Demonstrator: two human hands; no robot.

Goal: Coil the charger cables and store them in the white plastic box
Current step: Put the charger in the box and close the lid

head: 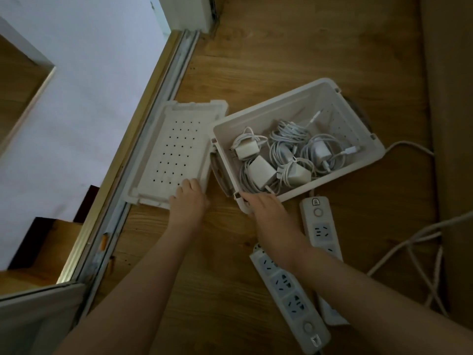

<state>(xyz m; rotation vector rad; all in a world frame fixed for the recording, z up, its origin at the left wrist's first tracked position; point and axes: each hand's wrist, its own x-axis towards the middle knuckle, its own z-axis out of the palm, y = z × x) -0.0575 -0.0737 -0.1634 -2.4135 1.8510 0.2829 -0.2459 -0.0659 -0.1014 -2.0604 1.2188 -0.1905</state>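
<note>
Closing up looks like the step in hand: the cables already lie coiled in the box, bundled round their white plugs, and we see none of them left out on the floor. The box sits open and skewed on the boards, and its lid lies just beside it on the left, underside up.

Our left hand is on the lid's near corner, fingers bent over its edge. The thumb is hidden, so we cannot tell whether it grips or only rests. Our right hand holds the box's near corner, fingers curled over the rim.

Next, we judge, the lid must be lifted, turned over, lined up with the rim and pressed down while the right hand steadies the box. One connector leans up against the far wall and may need tucking in first.

Two power strips lie under our right forearm, close to the box, with loose cords trailing off to the right. A door track runs just behind the lid, so there is little room to swing it that way.
</note>
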